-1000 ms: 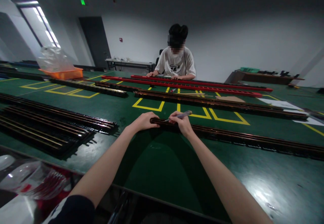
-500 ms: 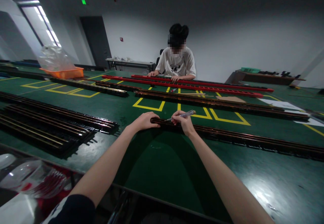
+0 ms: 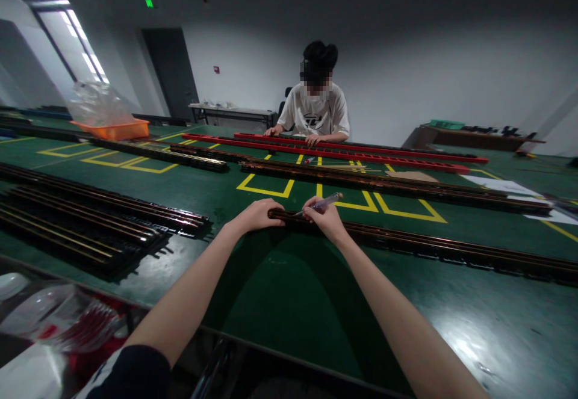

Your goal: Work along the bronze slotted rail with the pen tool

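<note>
A long dark rail with copper-coloured strips point(image 3: 406, 240) lies across the green table in front of me and runs off to the right. Its left end is in the grip of my left hand point(image 3: 258, 215), fingers wrapped over the far side and thumb on the near side. My right hand point(image 3: 326, 221) pinches a slim pen-like tool with a clear handle point(image 3: 329, 202), and its thin tip points down and left onto the rail close to my left hand. I cannot tell what kind of tool it is.
More dark rails point(image 3: 85, 230) lie to the left, with another bundle point(image 3: 388, 185) beyond. Across the green table point(image 3: 280, 303), a person in a white shirt point(image 3: 316, 110) rests both hands on red rails point(image 3: 325, 152). An orange bin point(image 3: 112, 129) holds clear plastic. Plastic bottles point(image 3: 58, 321) sit lower left.
My right hand has shifted slightly left, and the tool's handle has tipped a little more upright. My left hand stays on the rail's end.
</note>
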